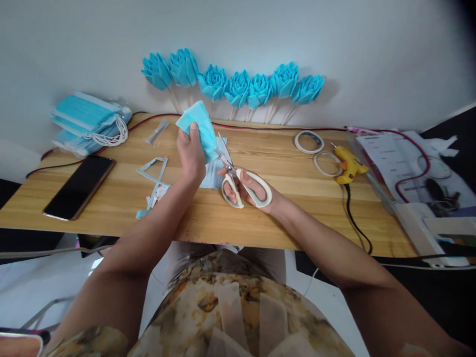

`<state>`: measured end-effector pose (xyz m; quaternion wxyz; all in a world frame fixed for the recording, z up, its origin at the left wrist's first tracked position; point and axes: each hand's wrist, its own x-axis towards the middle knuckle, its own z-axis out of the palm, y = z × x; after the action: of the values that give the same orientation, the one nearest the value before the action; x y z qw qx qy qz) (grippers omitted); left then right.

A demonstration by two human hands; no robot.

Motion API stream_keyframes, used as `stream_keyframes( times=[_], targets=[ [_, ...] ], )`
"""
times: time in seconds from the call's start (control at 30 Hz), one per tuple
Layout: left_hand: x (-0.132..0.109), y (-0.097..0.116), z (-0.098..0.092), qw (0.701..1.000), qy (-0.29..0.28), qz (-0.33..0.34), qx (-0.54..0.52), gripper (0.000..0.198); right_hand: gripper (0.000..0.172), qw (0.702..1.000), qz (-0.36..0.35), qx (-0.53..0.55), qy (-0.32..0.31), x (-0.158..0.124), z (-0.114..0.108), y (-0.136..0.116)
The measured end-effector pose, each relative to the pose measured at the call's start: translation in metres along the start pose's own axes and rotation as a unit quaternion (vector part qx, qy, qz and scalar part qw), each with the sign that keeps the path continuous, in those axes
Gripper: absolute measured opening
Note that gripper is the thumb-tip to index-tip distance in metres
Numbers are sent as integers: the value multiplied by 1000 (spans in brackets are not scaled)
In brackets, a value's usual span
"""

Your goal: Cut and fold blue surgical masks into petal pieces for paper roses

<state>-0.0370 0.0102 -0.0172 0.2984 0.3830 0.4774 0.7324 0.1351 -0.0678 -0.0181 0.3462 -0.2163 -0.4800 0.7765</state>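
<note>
My left hand pinches a folded piece of blue face-mask fabric, thumb on top, above the table. In my right hand is a pair of scissors with white handles, fingers and thumb through the loops. The blades are parted, at the lower right edge of the fabric; I cannot tell whether they are cutting into it. Beneath the hands, partly covered, lies another pale blue mask piece. Trimmed blue and white strips lie left of my left wrist.
Several blue fabric flowers on sticks lean against the wall. A stack of masks and a phone lie left. Tape rolls, a yellow glue gun and a cluttered plastic bin are right. A cable runs along the back.
</note>
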Motion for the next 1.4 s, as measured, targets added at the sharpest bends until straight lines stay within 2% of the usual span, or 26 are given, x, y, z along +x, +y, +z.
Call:
stream_keyframes(
  times=[0.37, 0.67, 0.83, 0.93, 1.0, 1.1, 1.2, 1.27, 1.4],
  targets=[
    [6, -4, -1, 999, -7, -44, -31, 46, 59, 1000, 11, 9, 1, -1, -2, 1],
    [1, 6, 1, 998, -8, -50, -36, 28, 59, 999, 39, 14, -17, 0, -6, -1],
    [22, 5, -8, 998, 35, -58, -15, 23, 60, 996, 66, 18, -62, -4, -5, -5],
    [30, 4, -13, 997, 58, -57, -5, 18, 59, 996, 31, -11, -79, -5, -2, -8],
    [26, 4, -10, 997, 47, -60, -19, 19, 54, 998, -28, -34, -33, -4, -2, -12],
    [8, 6, -1, 994, 2, -87, -61, 22, 50, 986, -104, -73, 105, 1, -4, -17],
    [-9, 6, 6, 989, -32, -116, -80, 21, 58, 966, -116, -102, 208, 6, -7, -19],
    [-16, 5, 8, 989, -53, -117, -77, 19, 66, 962, -107, -117, 223, 7, -7, -19],
    [-23, 2, 9, 989, -81, -105, -63, 19, 72, 961, -100, -160, 203, 6, -6, -15]
  ],
)
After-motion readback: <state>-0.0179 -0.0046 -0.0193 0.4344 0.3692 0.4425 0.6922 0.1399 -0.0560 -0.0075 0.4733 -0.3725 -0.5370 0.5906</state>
